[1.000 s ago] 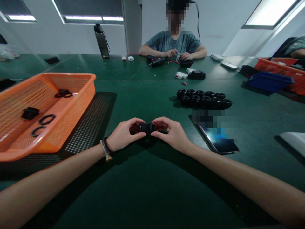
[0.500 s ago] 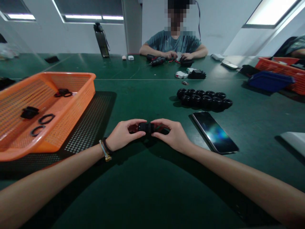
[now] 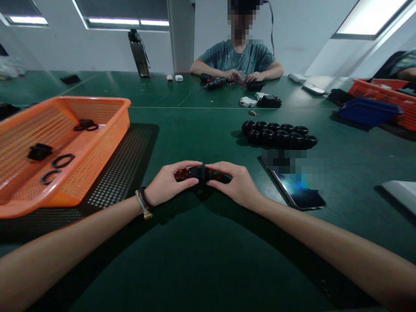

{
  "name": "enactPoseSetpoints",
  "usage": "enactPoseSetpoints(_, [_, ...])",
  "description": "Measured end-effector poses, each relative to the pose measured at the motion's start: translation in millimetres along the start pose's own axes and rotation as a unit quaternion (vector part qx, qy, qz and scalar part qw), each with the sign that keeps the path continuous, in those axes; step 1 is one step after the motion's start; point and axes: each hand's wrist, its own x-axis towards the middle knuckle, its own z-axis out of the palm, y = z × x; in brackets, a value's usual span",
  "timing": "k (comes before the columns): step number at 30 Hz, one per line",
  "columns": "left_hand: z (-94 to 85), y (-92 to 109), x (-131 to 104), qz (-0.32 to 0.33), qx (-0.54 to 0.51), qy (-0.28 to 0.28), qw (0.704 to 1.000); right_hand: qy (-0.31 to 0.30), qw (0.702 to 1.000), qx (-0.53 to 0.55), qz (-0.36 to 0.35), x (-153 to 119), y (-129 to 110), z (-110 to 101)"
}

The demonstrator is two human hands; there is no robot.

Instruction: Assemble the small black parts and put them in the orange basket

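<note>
In a pale-walled room with windows [image 3: 126, 13], a long green table [image 3: 201, 251] is filling most of the view from the head camera. At the near middle of the table, the wearer's two bare hands are meeting over a small black part [image 3: 198, 173]: the left hand [image 3: 166, 184] is pinching its left end between thumb and fingers, and the right hand [image 3: 240, 184] is gripping its right end the same way. Both thumbs are pointing inward, with a narrow gap between them. The part is lying sideways, too dark for its details to show. A dark band and a light bracelet [image 3: 143, 206] are circling the left wrist. To the left, an orange basket [image 3: 121, 119] is holding two black rings [image 3: 61, 167] and other black pieces [image 3: 40, 151]. Beyond the right hand, a phone [image 3: 302, 196] is lying flat, partly blurred out; just behind it, glossy black round pieces [image 3: 281, 136] are standing close together in two rows. Across the table, a person in a blue-green shirt [image 3: 240, 58] is working with both hands beside a power drill [image 3: 215, 82]. A dark bottle [image 3: 139, 56] is standing far left of that person; a blue bin [image 3: 368, 110] is sitting at far right.
</note>
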Motion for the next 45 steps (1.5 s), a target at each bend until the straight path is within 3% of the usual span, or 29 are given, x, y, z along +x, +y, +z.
enactPoseSetpoints(15, [-0.4,-1,0,0.013,0.025,-0.010,1.000,0.012,0.999,0.043,0.019,-1,5,4])
enactPoseSetpoints(34, [-0.6,2,1,0.003,0.040,-0.011,0.999,-0.002,1.000,0.005,0.006,-1,2,1])
enactPoseSetpoints(45, [-3.6,7,1,-0.001,0.088,-0.024,0.996,0.022,1.000,-0.014,-0.001,0,-1,1])
